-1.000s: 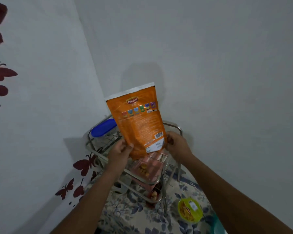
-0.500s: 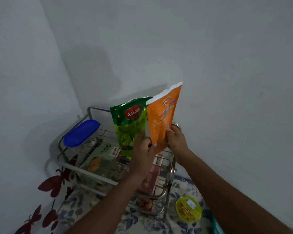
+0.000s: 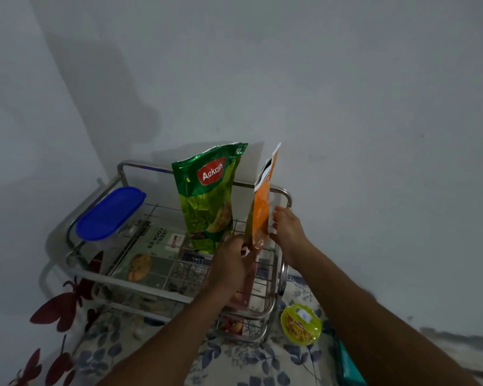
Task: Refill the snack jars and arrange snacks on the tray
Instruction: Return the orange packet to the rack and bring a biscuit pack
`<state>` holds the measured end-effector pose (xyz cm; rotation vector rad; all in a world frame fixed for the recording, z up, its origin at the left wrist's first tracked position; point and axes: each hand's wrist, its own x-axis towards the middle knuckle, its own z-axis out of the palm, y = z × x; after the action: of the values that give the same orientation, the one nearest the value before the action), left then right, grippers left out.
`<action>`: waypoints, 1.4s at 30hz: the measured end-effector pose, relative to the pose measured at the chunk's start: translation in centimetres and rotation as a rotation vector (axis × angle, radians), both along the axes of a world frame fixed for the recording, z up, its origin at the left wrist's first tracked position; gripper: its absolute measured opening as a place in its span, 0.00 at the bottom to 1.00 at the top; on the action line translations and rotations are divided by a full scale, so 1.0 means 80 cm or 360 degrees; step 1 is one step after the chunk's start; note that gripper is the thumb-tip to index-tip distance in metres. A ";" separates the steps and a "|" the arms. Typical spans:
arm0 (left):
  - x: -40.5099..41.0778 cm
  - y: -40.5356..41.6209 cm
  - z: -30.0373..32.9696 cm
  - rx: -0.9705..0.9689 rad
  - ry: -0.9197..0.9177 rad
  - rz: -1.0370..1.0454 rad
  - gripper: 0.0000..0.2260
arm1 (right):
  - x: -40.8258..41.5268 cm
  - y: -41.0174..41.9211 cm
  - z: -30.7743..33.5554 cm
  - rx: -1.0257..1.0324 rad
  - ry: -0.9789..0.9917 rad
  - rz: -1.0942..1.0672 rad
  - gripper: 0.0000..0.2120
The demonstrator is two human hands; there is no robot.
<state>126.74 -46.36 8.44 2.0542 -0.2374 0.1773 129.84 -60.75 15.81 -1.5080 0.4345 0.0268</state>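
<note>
An orange snack pouch (image 3: 262,210) stands upright, edge-on to me, over the right end of a steel wire rack (image 3: 140,280). My right hand (image 3: 286,228) holds its right side with thumb and fingers. My left hand (image 3: 230,263) grips the pouch's bottom corner from the left. A green Aakash snack pouch (image 3: 207,201) stands upright in the rack just left of the orange one. A clear jar with a blue lid (image 3: 110,213) sits at the rack's left end.
A cookie box (image 3: 148,254) lies flat in the rack under the pouches. A small round yellow-lidded snack tub (image 3: 301,324) sits on the floral cloth (image 3: 234,360) right of the rack. Grey walls close in behind and left. A teal object (image 3: 349,366) shows at the lower right.
The orange pouch has turned from facing me to edge-on and shifted right. The green pouch behind it has come into view. My view has moved nearer the rack.
</note>
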 end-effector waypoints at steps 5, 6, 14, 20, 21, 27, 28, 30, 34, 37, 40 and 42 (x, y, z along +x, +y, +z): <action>0.007 -0.005 0.000 0.0023 -0.0029 0.0044 0.08 | -0.003 -0.001 0.001 0.0013 -0.0006 -0.0007 0.21; 0.008 -0.006 0.000 0.0024 -0.0023 0.0057 0.09 | -0.004 -0.001 0.002 0.0010 -0.0010 -0.0006 0.21; -0.012 -0.001 0.000 -0.0070 -0.0049 0.0065 0.08 | -0.023 -0.005 0.010 -0.0051 -0.0082 0.0014 0.21; -0.061 0.002 0.022 -0.0137 -0.0111 0.0273 0.08 | -0.095 0.000 0.007 -0.0272 -0.0554 0.0016 0.12; -0.074 0.002 0.022 -0.0132 -0.0115 0.0326 0.09 | -0.112 0.001 -0.001 -0.0316 -0.0614 0.0019 0.12; -0.168 0.004 -0.007 -0.0112 -0.0153 0.0516 0.10 | -0.207 0.002 -0.075 -0.0568 -0.0742 0.0097 0.13; -0.186 0.005 -0.022 -0.0094 -0.0153 0.0539 0.10 | -0.224 0.002 -0.091 -0.0616 -0.0760 0.0106 0.13; -0.215 0.009 -0.047 -0.0060 -0.0188 0.0578 0.09 | -0.248 0.003 -0.116 -0.0692 -0.0836 0.0091 0.11; -0.258 0.015 -0.098 -0.0026 -0.0176 0.0603 0.07 | -0.282 0.007 -0.171 -0.0635 -0.0703 0.0073 0.11; -0.273 0.020 -0.141 0.0060 -0.0065 0.0564 0.08 | -0.295 0.010 -0.223 -0.0642 -0.0443 0.0236 0.07; -0.266 0.029 -0.191 0.0192 0.0132 0.0459 0.07 | -0.286 0.021 -0.282 -0.0755 -0.0269 0.0504 0.09; -0.249 0.038 -0.220 0.0285 0.0248 0.0365 0.10 | -0.272 0.030 -0.317 -0.0824 -0.0205 0.0654 0.14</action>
<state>106.79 -43.34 -9.16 2.2587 0.0823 0.1390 108.10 -58.32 -9.54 -2.0766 0.0144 0.1482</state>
